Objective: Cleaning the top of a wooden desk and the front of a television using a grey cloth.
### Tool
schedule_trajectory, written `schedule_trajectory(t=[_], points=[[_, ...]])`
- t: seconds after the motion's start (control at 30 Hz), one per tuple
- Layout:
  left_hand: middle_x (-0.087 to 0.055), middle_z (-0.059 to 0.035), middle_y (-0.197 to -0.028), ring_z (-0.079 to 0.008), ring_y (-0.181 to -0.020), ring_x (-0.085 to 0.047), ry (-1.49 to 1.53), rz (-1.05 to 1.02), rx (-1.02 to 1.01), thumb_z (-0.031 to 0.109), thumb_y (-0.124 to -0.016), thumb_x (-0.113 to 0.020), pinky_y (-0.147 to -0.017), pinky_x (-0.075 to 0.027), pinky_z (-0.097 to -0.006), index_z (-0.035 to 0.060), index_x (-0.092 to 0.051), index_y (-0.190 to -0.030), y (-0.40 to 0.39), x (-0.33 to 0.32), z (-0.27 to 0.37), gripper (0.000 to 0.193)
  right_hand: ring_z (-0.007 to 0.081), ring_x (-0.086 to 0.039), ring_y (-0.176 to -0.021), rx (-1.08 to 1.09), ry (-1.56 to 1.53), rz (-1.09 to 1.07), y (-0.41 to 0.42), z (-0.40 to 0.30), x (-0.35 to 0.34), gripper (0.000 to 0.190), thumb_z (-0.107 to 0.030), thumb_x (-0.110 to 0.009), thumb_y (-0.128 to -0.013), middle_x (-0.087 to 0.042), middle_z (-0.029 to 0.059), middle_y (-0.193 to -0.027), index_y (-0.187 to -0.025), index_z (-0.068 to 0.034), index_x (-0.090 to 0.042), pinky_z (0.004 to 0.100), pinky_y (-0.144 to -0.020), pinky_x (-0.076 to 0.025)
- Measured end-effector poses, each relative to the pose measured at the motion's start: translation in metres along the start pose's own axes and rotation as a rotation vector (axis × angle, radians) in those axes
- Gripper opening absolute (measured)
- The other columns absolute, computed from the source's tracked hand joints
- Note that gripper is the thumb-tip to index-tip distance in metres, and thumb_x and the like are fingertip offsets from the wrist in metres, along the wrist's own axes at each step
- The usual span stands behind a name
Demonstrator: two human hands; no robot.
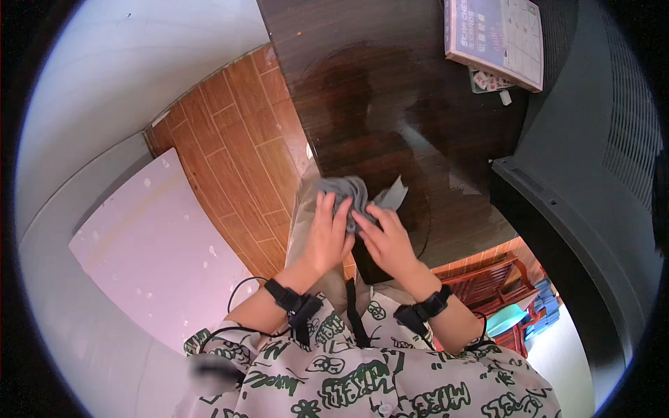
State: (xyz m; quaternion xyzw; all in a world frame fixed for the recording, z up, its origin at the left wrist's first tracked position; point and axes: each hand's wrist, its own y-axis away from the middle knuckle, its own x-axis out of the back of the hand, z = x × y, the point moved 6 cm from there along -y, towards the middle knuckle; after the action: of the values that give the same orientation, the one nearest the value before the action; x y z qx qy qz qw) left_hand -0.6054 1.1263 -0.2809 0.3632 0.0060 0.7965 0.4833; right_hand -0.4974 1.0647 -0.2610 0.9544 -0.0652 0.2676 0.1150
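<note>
Bunched in front of me is a grey cloth (347, 189), partly over the near left edge of a dark wooden table (355, 120). My left hand (330, 237) grips the cloth's left side, its fingers bent over the folds. On the other side my right hand (385, 235) presses its fingertips into the same bundle. One pale corner of the cloth sticks out beyond my right fingers. Both wrists wear black straps with small devices. Wet-looking streaks and patches mark the tabletop, with a curved line around the darker area.
A boxed board game (496, 42) lies on a tray of small white pieces (488, 81) at the far right; one loose piece (505, 97) sits beside it. A large dark television-like casing (569, 136) borders the right. A pale panel (162, 245) leans at left. Beyond are a wooden chair (481, 282) and a turquoise item (506, 320).
</note>
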Motion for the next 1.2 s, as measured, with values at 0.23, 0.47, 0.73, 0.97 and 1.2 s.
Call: schedule_trajectory(t=[0.23, 0.47, 0.73, 0.97, 1.2], points=[[-0.028, -0.0298, -0.132, -0.0483, -0.12, -0.033, -0.182, 0.392, -0.045, 0.003, -0.07, -0.062, -0.098, -0.034, -0.0484, 0.0003, -0.029, -0.133, -0.079, 0.056, -0.01, 0.072, 0.0284, -0.05, -0.1, 0.145, 0.093, 0.148, -0.113, 0.0, 0.026, 0.037, -0.005, -0.058, -0.075, -0.052, 0.0103, -0.111, -0.112, -0.011, -0.059, 0.0386, -0.081, -0.039], [-0.03, -0.0291, -0.134, -0.044, -0.119, -0.039, 0.076, 0.424, 0.173, 0.0, -0.078, -0.053, -0.095, -0.037, -0.0423, -0.0021, -0.026, -0.134, -0.03, 0.026, -0.03, 0.063, 0.0281, -0.05, -0.101, 0.198, 0.121, 0.072, -0.085, -0.011, 0.004, 0.038, -0.008, -0.057, -0.074, -0.052, 0.009, -0.114, -0.111, -0.012, -0.059, 0.0393, -0.084, -0.039], [-0.025, -0.0325, -0.133, -0.0491, -0.118, -0.036, 0.036, 0.178, 0.153, 0.0, -0.074, -0.057, -0.095, -0.037, -0.0448, -0.0039, -0.026, -0.134, -0.005, 0.015, -0.01, 0.068, 0.0286, -0.049, -0.105, 0.071, 0.087, 0.002, -0.031, -0.002, -0.007, 0.047, -0.005, -0.057, -0.074, -0.049, 0.0096, -0.123, -0.12, -0.013, -0.054, 0.0399, -0.088, -0.039], [-0.013, -0.038, -0.137, -0.0541, -0.124, -0.024, 0.026, 0.346, -0.04, 0.017, -0.083, -0.051, -0.102, -0.026, -0.0486, -0.0042, -0.025, -0.135, -0.059, 0.046, -0.006, 0.062, 0.0333, -0.044, -0.115, 0.008, 0.165, 0.34, -0.036, 0.013, 0.026, 0.052, -0.007, -0.056, -0.076, -0.043, 0.0158, -0.131, -0.126, -0.005, -0.045, 0.0431, -0.097, -0.031], [-0.026, -0.0368, -0.13, -0.0516, -0.118, -0.032, -0.061, 0.543, 0.155, 0.016, -0.086, -0.052, -0.098, -0.031, -0.0474, -0.0061, -0.024, -0.134, -0.076, 0.041, -0.016, 0.059, 0.0357, -0.033, -0.126, -0.2, 0.366, 0.42, -0.005, 0.054, 0.06, 0.053, -0.008, -0.053, -0.081, -0.036, 0.0196, -0.136, -0.13, 0.002, -0.036, 0.0465, -0.104, -0.022]])
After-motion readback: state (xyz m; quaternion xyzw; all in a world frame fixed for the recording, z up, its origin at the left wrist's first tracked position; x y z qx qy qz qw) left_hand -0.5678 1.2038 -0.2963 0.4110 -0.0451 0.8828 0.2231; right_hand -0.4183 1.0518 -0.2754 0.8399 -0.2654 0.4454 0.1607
